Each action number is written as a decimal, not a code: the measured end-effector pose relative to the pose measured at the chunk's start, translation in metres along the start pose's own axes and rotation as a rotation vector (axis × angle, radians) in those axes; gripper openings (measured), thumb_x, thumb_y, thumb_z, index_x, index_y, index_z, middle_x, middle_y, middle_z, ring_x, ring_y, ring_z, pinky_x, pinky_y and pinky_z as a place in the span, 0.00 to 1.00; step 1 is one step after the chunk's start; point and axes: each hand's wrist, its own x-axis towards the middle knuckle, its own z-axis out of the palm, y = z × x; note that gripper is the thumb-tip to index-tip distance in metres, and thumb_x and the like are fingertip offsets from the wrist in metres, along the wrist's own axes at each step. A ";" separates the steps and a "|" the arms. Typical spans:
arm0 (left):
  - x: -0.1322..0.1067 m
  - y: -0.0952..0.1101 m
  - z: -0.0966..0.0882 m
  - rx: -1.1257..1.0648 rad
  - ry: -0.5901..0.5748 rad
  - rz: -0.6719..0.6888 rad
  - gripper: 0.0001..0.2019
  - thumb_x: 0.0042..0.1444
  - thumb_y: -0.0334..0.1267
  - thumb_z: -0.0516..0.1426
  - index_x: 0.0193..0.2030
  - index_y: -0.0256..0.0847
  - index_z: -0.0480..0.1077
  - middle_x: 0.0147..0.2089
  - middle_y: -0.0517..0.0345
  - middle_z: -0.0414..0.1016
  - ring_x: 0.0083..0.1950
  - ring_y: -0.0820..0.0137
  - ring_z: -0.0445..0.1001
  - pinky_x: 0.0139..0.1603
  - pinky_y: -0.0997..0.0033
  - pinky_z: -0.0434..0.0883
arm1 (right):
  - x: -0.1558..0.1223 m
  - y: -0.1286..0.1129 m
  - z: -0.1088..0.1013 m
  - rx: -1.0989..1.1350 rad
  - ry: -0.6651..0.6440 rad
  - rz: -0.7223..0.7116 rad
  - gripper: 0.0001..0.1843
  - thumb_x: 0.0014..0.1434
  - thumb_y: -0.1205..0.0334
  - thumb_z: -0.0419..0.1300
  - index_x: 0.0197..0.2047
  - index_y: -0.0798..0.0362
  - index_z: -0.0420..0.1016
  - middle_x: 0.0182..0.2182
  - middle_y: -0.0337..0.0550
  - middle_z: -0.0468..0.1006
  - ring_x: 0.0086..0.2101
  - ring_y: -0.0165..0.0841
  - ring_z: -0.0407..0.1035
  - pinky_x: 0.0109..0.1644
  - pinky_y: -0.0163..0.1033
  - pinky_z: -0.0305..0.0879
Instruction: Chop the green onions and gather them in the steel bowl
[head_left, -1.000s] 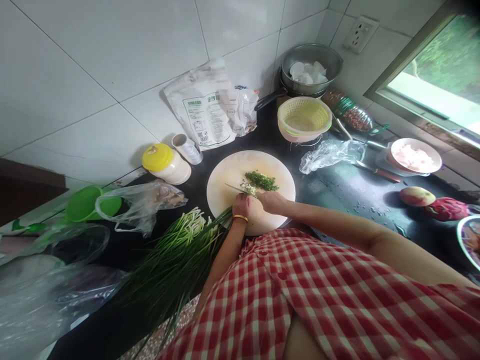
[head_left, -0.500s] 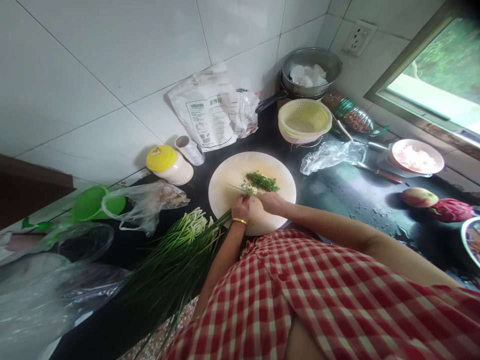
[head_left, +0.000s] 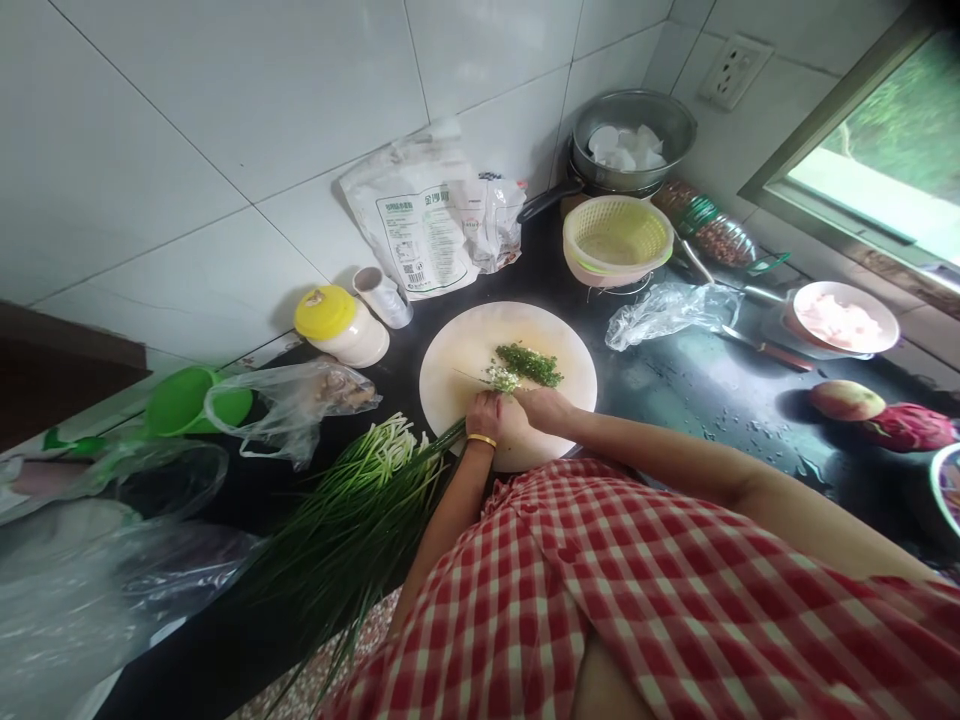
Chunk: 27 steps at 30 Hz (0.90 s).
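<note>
On a round white cutting board point(head_left: 450, 345), chopped green scallion point(head_left: 536, 366) lies in a heap, with paler cut pieces point(head_left: 502, 378) just in front of my fingers. My left hand point(head_left: 484, 412), with a gold bangle at the wrist, is closed on a few scallion stalks point(head_left: 452, 436) and presses them to the board. Beside it my right hand point(head_left: 546, 410) is closed round a knife; only a thin dark line of the blade point(head_left: 471, 376) shows, and the handle is hidden. A large bunch of whole scallions point(head_left: 352, 510) lies left of the board.
Behind the board stand a yellow-lidded jar point(head_left: 341, 325), a plastic roll point(head_left: 382, 297) and a white printed bag point(head_left: 420, 235). Baskets point(head_left: 619, 240) and a pan point(head_left: 634, 130) are at the back. To the right lie another knife point(head_left: 772, 350), a bowl point(head_left: 844, 318) and a dragon fruit point(head_left: 910, 428).
The view has shifted slightly. Both hands stay close together at the board's near side, with only a very small movement at the cut pieces.
</note>
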 end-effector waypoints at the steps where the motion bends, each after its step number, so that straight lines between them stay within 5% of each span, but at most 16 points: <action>1: 0.000 0.000 0.000 0.005 -0.001 0.000 0.08 0.58 0.30 0.51 0.38 0.39 0.70 0.37 0.50 0.72 0.40 0.65 0.69 0.42 0.66 0.68 | -0.001 0.000 -0.001 -0.002 -0.001 -0.005 0.18 0.59 0.71 0.45 0.51 0.58 0.64 0.36 0.52 0.77 0.37 0.39 0.72 0.35 0.38 0.62; 27: -0.001 -0.002 0.002 0.018 -0.006 -0.024 0.07 0.58 0.31 0.50 0.36 0.39 0.70 0.37 0.48 0.72 0.41 0.64 0.69 0.42 0.65 0.68 | 0.002 -0.002 0.002 0.029 -0.001 0.001 0.17 0.58 0.71 0.47 0.50 0.58 0.66 0.36 0.53 0.77 0.38 0.39 0.71 0.35 0.37 0.61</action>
